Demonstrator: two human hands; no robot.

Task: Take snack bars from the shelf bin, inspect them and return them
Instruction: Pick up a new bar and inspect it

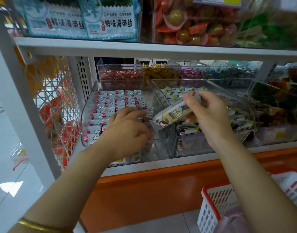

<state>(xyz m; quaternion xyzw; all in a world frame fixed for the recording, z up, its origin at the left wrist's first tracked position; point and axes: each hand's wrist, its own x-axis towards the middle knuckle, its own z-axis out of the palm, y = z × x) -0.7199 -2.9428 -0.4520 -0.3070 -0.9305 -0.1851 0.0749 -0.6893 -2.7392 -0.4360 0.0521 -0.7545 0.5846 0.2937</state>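
Right grip: I see the right hand (210, 115) pinching one snack bar (171, 115) at its upper end, thumb on the near face and fingers curled behind it.
Snack bar: long, flat and rectangular in a glossy white wrapper with dark print and a cartoon figure. It hangs tilted, lower end down-left, over the wall between two bins.
Left grip: the left hand (127, 128) is knuckles-up with its fingers curled down among the wrappers. From my screen I cannot tell whether they are clamped on a bar or only touching.
Left bin (87, 111): clear hard plastic with rounded front corners, holding neat rows of small silvery packets (102, 108) with red dots and white cloud shapes.
Right bin (216, 83): the same clear plastic, holding loosely heaped white-and-black bars (242, 126).
Back row: smaller clear tubs (119, 64) of crinkly red, yellow and purple sweets.
Shelf (144, 49): flat white painted metal; a white wire mesh panel (60, 101) closes the left side.
Below: a glossy orange base panel (161, 190) and, at lower right, a slotted white plastic basket (210, 207) with an orange rim.
Wrist: a smooth gold bangle (38, 226) on the left arm.
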